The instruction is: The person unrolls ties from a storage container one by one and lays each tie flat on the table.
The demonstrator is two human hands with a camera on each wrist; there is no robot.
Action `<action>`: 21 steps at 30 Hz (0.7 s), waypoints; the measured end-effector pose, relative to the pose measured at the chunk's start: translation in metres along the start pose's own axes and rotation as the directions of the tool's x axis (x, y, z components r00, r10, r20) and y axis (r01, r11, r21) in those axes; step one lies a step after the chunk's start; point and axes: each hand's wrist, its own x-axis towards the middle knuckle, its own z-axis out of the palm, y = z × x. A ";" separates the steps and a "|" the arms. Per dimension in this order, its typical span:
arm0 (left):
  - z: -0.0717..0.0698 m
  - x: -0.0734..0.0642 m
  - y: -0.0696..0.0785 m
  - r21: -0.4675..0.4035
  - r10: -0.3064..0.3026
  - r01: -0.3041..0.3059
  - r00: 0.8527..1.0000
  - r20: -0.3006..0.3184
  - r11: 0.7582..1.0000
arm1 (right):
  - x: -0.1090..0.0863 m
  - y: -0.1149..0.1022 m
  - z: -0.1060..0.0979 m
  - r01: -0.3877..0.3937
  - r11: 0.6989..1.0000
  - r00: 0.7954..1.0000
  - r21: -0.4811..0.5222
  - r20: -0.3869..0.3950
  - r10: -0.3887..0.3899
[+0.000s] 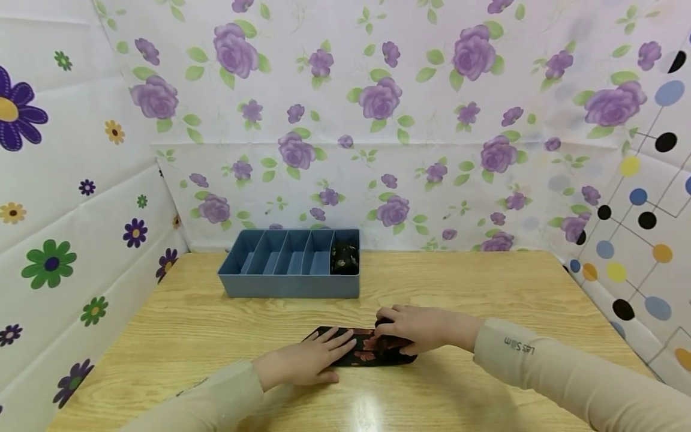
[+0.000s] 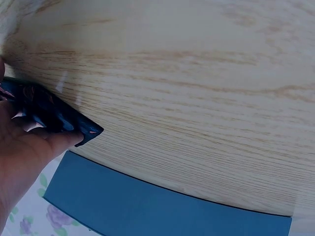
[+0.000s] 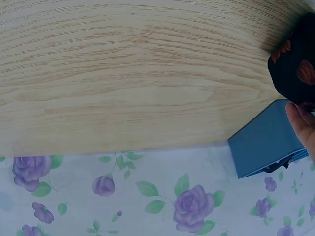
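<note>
A black cloth with reddish flowers point(image 1: 364, 357), folded into a long strip, lies on the table in front of the person. The left hand point(image 1: 305, 360) rests on its left part with fingers spread and straight. In the left wrist view, a pointed corner of the cloth point(image 2: 74, 118) sticks out past the fingers. At the other end the right hand point(image 1: 412, 329) grips the cloth with curled fingers, a dark fold of it bunched under them. The right wrist view shows only the fingers point(image 3: 302, 125) against the rounded cloth end point(image 3: 295, 69).
Behind the hands stands a blue-grey box point(image 1: 291, 286) with several compartments. Its rightmost compartment holds a bundled black floral cloth point(image 1: 344, 258). The wooden table point(image 1: 475, 282) meets a flower-printed cover point(image 1: 335, 180) at the back; patterned sheets hang at both sides.
</note>
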 end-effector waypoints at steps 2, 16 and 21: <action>0.000 0.000 0.000 0.002 -0.002 0.002 1.000 0.001 1.000 | 0.000 0.000 0.000 0.010 1.000 1.000 -0.001 -0.010 -0.010; -0.003 0.001 -0.001 0.026 0.021 -0.021 1.000 0.002 0.999 | -0.003 0.002 -0.001 0.000 1.000 1.000 -0.006 0.015 0.000; -0.003 0.001 -0.004 0.030 0.028 -0.028 1.000 -0.005 0.999 | -0.005 0.002 -0.006 -0.015 0.999 0.998 0.030 0.055 0.014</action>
